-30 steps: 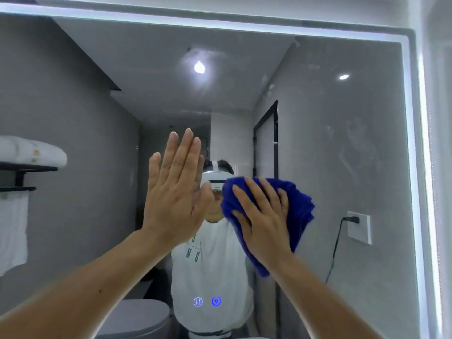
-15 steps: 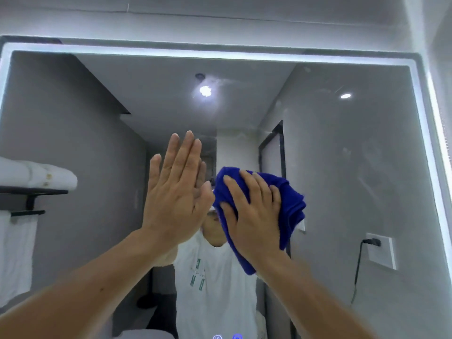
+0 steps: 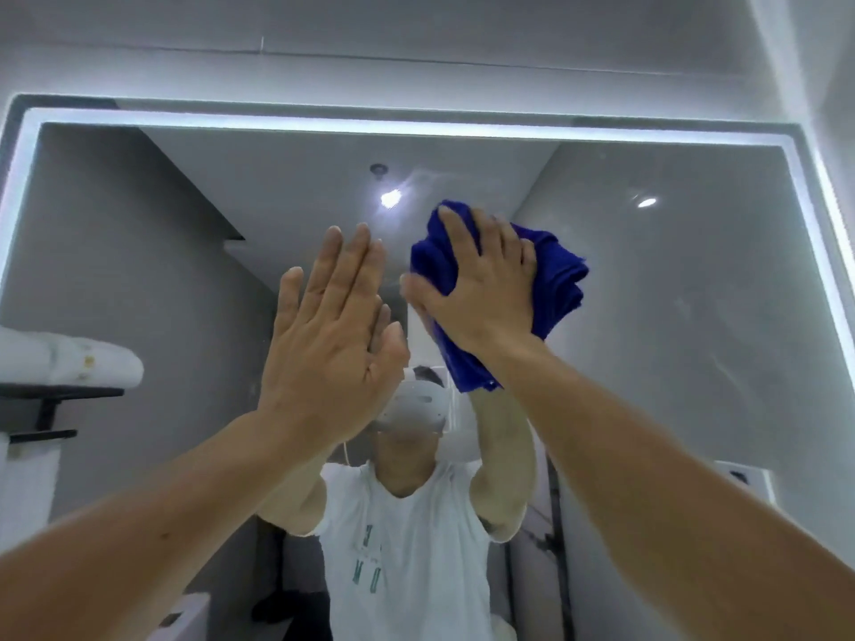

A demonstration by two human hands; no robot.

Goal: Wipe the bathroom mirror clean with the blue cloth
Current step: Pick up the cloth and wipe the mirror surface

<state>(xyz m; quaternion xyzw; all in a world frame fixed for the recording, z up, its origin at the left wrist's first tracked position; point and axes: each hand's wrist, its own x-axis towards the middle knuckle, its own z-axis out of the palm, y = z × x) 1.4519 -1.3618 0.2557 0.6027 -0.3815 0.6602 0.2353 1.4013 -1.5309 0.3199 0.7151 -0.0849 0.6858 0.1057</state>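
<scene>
A large wall mirror (image 3: pixel 671 279) with a lit white border fills the view. My right hand (image 3: pixel 481 284) presses a bunched blue cloth (image 3: pixel 557 279) flat against the upper middle of the glass, fingers spread and straight over it. My left hand (image 3: pixel 333 335) lies flat on the mirror just left of the cloth, fingers straight and together, holding nothing. Faint smears show on the right part of the glass. Both forearms reach up from the bottom of the view.
The mirror's lit top edge (image 3: pixel 416 127) lies a short way above the cloth. Reflected in the glass are a person in a white shirt, a towel shelf (image 3: pixel 65 363) at the left and a wall socket (image 3: pixel 740 478) at the lower right.
My right hand has slid the blue cloth upward and to the right across the glass. The view has tilted up, showing more wall above the mirror. My left hand stays flat on the glass.
</scene>
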